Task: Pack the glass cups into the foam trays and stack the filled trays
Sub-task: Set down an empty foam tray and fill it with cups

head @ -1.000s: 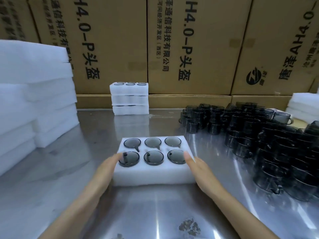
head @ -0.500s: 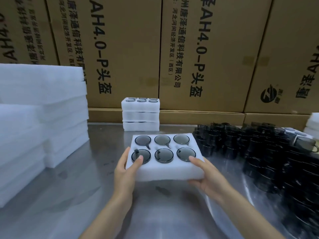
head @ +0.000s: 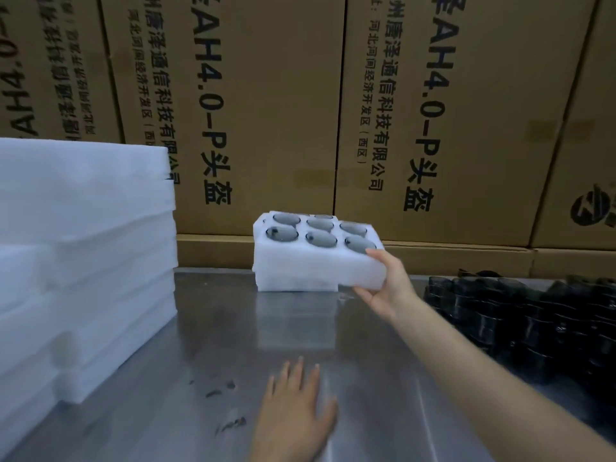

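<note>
Half a second ago you held the filled foam tray in both hands, low over the near table; now only your right hand grips it, thumb on the top rim and fingers curled under its near-right corner. The tray sits far across the table, tilted and skewed over the stack of filled trays by the boxes, its right end overhanging the stack. Six glass cups rest in its pockets. Your left hand has let go and lies flat with fingers spread on the steel table near you.

To the left, a tall pile of empty foam trays stands beside the stack. On the right, loose dark cups crowd the table just beyond your forearm. Cardboard boxes wall off the far side.
</note>
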A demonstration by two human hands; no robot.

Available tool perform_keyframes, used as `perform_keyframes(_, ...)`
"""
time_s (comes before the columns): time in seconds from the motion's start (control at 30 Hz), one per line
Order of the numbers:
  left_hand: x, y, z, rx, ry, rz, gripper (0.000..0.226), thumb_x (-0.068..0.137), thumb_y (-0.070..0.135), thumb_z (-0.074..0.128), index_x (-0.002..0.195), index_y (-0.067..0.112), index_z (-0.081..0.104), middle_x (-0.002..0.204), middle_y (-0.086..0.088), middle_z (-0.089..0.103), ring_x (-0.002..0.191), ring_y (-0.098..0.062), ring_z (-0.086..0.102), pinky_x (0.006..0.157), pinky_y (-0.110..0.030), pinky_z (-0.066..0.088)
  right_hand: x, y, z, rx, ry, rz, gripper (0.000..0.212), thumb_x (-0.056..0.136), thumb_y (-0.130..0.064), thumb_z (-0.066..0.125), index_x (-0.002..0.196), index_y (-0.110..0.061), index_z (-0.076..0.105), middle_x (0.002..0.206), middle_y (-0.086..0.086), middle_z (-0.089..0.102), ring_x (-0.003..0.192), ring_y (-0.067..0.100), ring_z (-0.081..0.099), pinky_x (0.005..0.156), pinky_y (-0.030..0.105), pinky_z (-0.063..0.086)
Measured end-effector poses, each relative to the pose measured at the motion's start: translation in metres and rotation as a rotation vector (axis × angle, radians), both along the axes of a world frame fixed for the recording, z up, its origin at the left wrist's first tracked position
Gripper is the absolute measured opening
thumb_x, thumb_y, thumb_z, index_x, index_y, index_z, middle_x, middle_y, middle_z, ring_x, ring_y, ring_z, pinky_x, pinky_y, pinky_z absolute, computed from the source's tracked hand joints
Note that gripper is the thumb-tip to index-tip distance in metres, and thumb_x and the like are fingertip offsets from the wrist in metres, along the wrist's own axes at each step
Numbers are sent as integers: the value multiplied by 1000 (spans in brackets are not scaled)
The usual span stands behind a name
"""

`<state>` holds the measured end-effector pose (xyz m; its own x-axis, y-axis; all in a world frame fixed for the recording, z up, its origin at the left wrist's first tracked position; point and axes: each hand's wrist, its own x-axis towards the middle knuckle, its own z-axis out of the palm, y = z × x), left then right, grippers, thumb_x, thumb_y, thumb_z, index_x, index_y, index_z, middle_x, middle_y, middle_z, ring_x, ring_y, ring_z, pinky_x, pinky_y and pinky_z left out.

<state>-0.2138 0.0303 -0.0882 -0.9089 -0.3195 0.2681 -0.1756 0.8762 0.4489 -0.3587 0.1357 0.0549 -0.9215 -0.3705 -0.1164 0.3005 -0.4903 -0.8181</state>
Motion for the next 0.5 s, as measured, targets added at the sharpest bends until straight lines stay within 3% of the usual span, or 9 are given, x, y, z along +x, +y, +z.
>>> perform_keyframes(0.07, -2, 3, 0, -72, -79, 20, 66, 92, 62, 29, 150, 37, 12, 160, 3, -1, 147, -15, 1, 117, -34, 3, -26, -24, 23, 4, 66, -4, 46, 79, -21, 69, 122, -16, 56, 117, 9, 61, 105, 26, 60, 81, 39, 55)
perform_keyframes(0.13, -5, 3, 3, -198, -38, 22, 59, 86, 65, 35, 138, 39, 45, 152, -1, 34, 137, -15, 37, 111, -31, 27, -46, -47, 44, 33, 116, -32, 45, 78, -24, 71, 120, -19, 55, 121, 9, 56, 109, 29, 57, 84, 42, 55)
perform_keyframes(0.17, -5, 2, 2, -208, -16, 18, 57, 81, 67, 34, 115, 36, 68, 130, -2, 60, 114, -15, 61, 97, -26, 41, -55, -58, 53, 48, 136, -44, 41, 78, -25, 72, 116, -21, 55, 119, 7, 54, 107, 27, 56, 79, 40, 55)
perform_keyframes(0.2, -7, 2, 0, -219, -3, -2, 62, 83, 67, 27, 92, 31, 77, 105, -3, 72, 88, -17, 72, 81, -23, 45, -63, -70, 60, 62, 155, -56, 36, 78, -26, 72, 110, -23, 56, 116, 5, 53, 104, 25, 55, 71, 37, 55)
perform_keyframes(0.23, -10, 3, -2, -267, 38, 10, 72, 89, 64, 16, 80, 29, 79, 90, -2, 75, 74, -19, 73, 71, -24, 48, -71, -81, 65, 72, 168, -67, 34, 78, -27, 72, 108, -25, 56, 114, 3, 51, 102, 24, 53, 65, 36, 54)
perform_keyframes(0.3, -18, 1, -16, -353, 165, 76, 82, 93, 57, 2, 78, 31, 78, 81, -1, 75, 65, -20, 72, 58, -28, 53, -91, -100, 70, 74, 178, -76, 47, 80, -26, 71, 123, -24, 51, 118, 5, 48, 106, 26, 51, 67, 39, 56)
perform_keyframes(0.37, -23, -3, -23, -391, 240, 102, 59, 92, 55, 8, 92, 34, 63, 76, 1, 75, 62, -18, 72, 65, -29, 46, -109, -112, 67, 101, 150, -78, 58, 82, -27, 70, 133, -24, 43, 122, 5, 42, 112, 29, 47, 74, 42, 56)
perform_keyframes(0.43, -31, -8, -27, -430, 324, 106, 31, 90, 43, 20, 95, 32, 48, 73, 4, 74, 61, -16, 71, 69, -30, 36, -124, -115, 61, 152, 106, -81, 57, 83, -30, 70, 132, -24, 42, 122, 6, 37, 117, 30, 42, 70, 39, 53)
perform_keyframes(0.5, -37, -14, -29, -378, 362, 100, 23, 88, 36, 24, 94, 32, 46, 74, 5, 74, 62, -15, 72, 70, -31, 39, -135, -116, 58, 188, 102, -79, 55, 83, -32, 70, 130, -24, 44, 127, 7, 37, 121, 31, 41, 63, 37, 53)
